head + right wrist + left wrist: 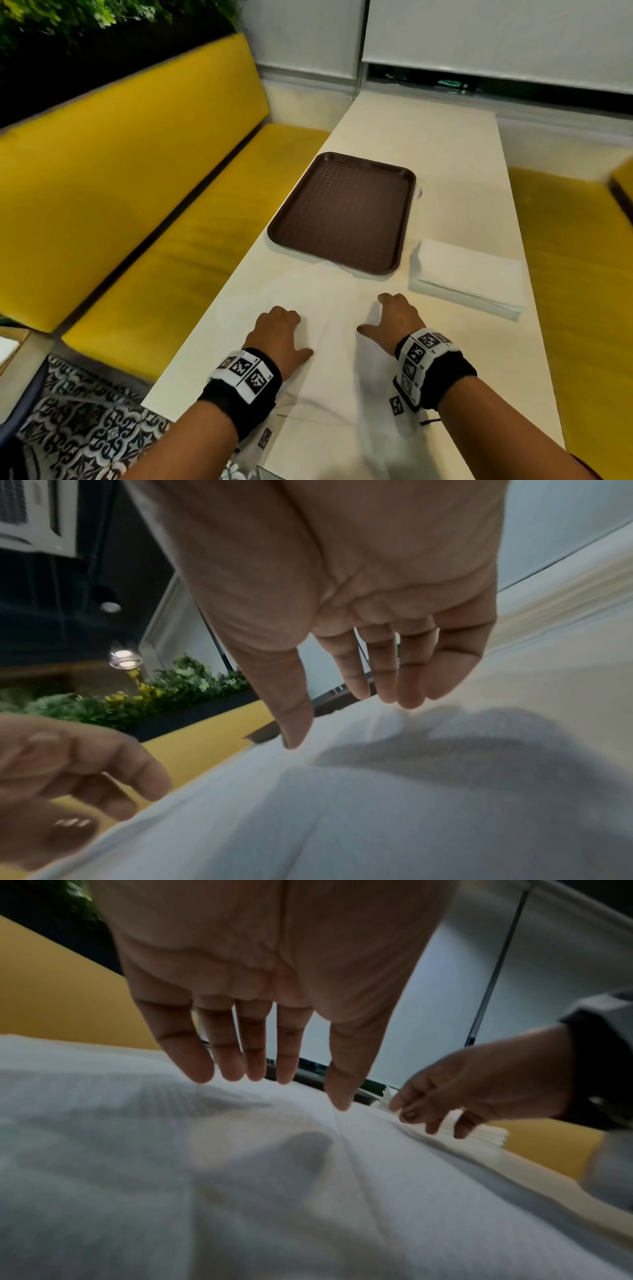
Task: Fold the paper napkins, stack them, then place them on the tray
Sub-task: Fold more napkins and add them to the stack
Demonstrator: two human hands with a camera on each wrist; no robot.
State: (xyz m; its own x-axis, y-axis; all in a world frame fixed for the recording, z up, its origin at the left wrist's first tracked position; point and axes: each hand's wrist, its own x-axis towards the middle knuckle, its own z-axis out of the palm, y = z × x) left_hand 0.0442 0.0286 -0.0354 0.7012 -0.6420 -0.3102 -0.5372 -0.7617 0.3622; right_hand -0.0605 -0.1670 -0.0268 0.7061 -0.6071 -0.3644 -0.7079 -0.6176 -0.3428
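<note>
So, barely started from what I can see. One big white unfolded paper napkin [318, 329] lies flat at the table's [428, 137] near end, and I've got both hands over it: left hand [279, 334] and right hand [397, 322], fingers straight and relaxed, gripping nothing, tips just about on the paper. The stack of white paper napkins [469, 274] sits by the right edge, untouched as far as I can tell. The brown plastic tray [342, 212] in the middle has nothing on it. Folding, stacking and placing all look left to do.
</note>
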